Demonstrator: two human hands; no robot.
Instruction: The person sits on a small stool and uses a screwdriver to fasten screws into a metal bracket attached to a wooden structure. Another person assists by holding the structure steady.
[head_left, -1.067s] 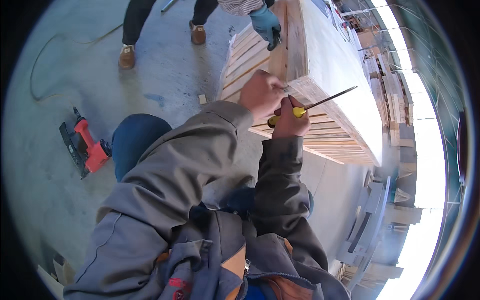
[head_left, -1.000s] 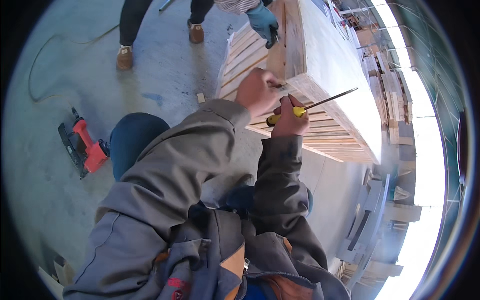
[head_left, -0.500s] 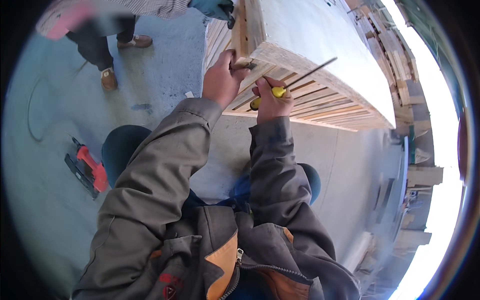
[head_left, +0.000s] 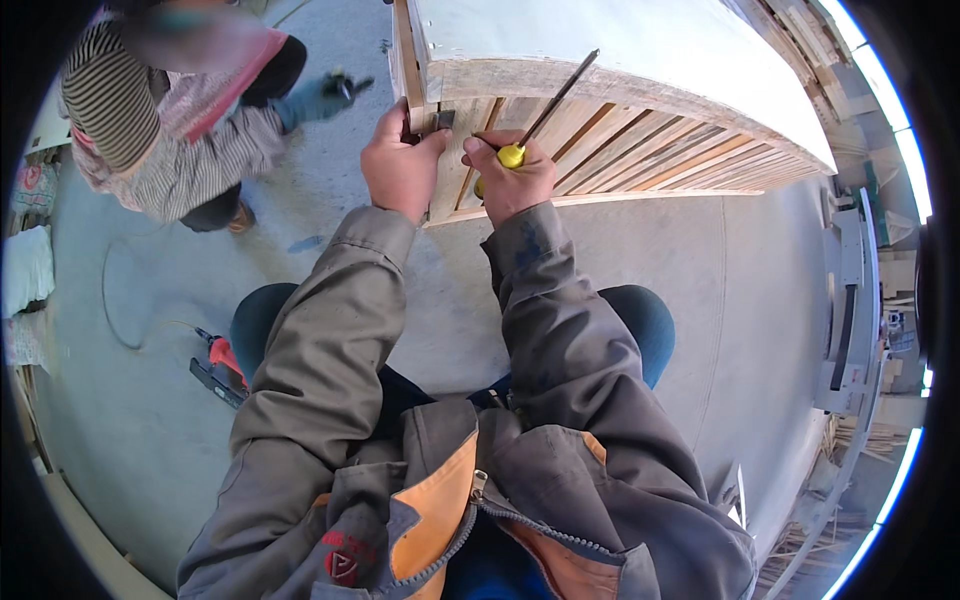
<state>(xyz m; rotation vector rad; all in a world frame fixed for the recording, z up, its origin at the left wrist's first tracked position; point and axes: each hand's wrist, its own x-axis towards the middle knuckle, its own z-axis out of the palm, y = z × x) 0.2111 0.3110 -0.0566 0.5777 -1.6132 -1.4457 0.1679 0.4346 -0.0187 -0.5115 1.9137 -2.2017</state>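
Note:
A pale-topped wooden crate (head_left: 640, 75) with slatted sides stands in front of me, its near corner at my hands. My left hand (head_left: 400, 165) is closed around the upright wooden edge at that corner, fingers behind it and thumb in front. Beside the thumb, a small dark metal piece (head_left: 444, 120) sits against the wood. In my right hand (head_left: 515, 180) is a screwdriver (head_left: 512, 156) with a yellow handle, its shaft pointing up and away to the right. The thumb and forefinger are pinched near the slats; anything tiny between them cannot be made out.
At the left a co-worker in a striped top leans in, a gloved hand (head_left: 340, 90) apart from the crate. A red and black nail gun (head_left: 222, 365) with a hose lies on the floor left of my knee. Stacked timber (head_left: 800, 60) and a metal-framed bench (head_left: 850, 300) stand right.
The co-worker's gloved hand has left the crate's corner and moved left, and the co-worker bends lower. My view has shifted; my hands keep to the corner, the screwdriver still gripped.

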